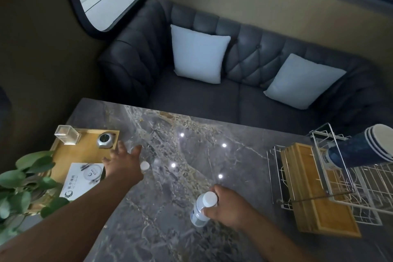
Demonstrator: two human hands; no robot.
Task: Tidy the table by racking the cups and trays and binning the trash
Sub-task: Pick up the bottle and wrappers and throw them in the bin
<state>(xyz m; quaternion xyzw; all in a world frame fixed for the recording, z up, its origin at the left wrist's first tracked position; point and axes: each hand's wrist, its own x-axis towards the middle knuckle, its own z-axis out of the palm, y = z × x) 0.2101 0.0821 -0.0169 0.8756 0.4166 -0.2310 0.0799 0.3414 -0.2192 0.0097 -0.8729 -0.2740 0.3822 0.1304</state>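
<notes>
Clear plastic fills the right grip (222,208): fingers and thumb curl round a white-capped bottle (200,211) just under its cap, its long axis dropping from the cap towards the grey marble worktop (234,155). Off to that grip's left and farther out, the left grip (122,160) hangs wide, fingers spread, with a second white cap (144,165) just beside its thumb side; whatever body belongs to that cap is too blurred to trace. It lies far nearer the left grip, which I'd judge should take it. Well right of the right grip stands the wire rack (274,176), holding wooden trays (308,187) and stacked blue cups (361,151). No bin shows.
</notes>
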